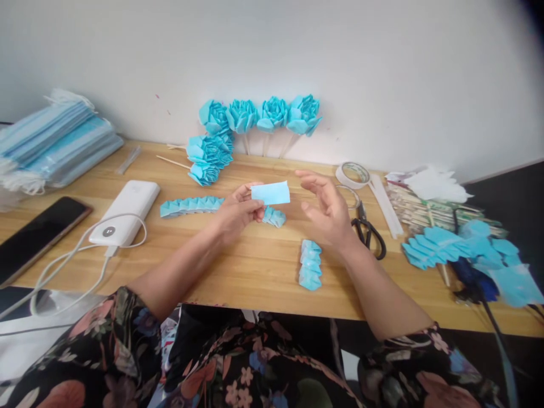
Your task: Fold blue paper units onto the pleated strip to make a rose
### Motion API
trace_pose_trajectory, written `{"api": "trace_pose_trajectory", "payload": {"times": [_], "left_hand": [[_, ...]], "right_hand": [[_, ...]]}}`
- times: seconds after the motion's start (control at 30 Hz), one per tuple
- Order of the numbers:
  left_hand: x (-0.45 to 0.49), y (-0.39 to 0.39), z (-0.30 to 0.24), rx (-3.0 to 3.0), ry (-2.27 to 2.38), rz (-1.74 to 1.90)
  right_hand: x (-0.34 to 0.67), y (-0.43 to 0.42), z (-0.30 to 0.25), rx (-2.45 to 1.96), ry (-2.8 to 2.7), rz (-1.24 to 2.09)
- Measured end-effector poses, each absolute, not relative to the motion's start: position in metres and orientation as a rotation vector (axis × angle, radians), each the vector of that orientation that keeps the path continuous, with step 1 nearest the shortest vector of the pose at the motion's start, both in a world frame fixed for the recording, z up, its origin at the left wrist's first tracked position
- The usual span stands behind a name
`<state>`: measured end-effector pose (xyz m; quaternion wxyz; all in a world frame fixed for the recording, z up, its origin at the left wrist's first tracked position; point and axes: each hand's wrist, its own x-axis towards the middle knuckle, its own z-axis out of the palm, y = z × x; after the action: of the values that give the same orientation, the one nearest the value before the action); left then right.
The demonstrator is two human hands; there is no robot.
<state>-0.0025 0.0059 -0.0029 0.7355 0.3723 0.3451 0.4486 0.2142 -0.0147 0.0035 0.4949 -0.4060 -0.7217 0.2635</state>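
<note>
A flat light-blue rectangle (pixel 272 193), paper or thin fabric, is pinched at its left end by my left hand (pixel 240 207). To its right my right hand (pixel 323 205) is held apart from it, fingers spread and slightly curled, with nothing in them. Behind my left hand a row of folded blue pieces (pixel 191 206) lies on the wooden table (pixel 250 272); its middle is hidden by the hand. A few more folded pieces (pixel 275 216) show just below the rectangle. A short stack of folded blue pieces (pixel 310 264) lies below my right hand.
Several blue flowers on sticks (pixel 272 114) lean at the wall. Masks (pixel 63 141), a phone (pixel 40 238) and a cabled power bank (pixel 127 212) are left. Tape rolls (pixel 352 175), black-handled scissors (pixel 369 235), sticks (pixel 425 207) and blue petals (pixel 437 247) are right.
</note>
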Motion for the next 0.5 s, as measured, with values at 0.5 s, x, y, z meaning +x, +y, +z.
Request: {"api": "trace_pose_trajectory", "payload": {"times": [0.5], "left_hand": [[-0.0077, 0.0064, -0.0022, 1.252, 1.082, 1.257]], "right_hand": [[0.206, -0.0156, 0.0007, -1.032, -1.834, 0.4]]}}
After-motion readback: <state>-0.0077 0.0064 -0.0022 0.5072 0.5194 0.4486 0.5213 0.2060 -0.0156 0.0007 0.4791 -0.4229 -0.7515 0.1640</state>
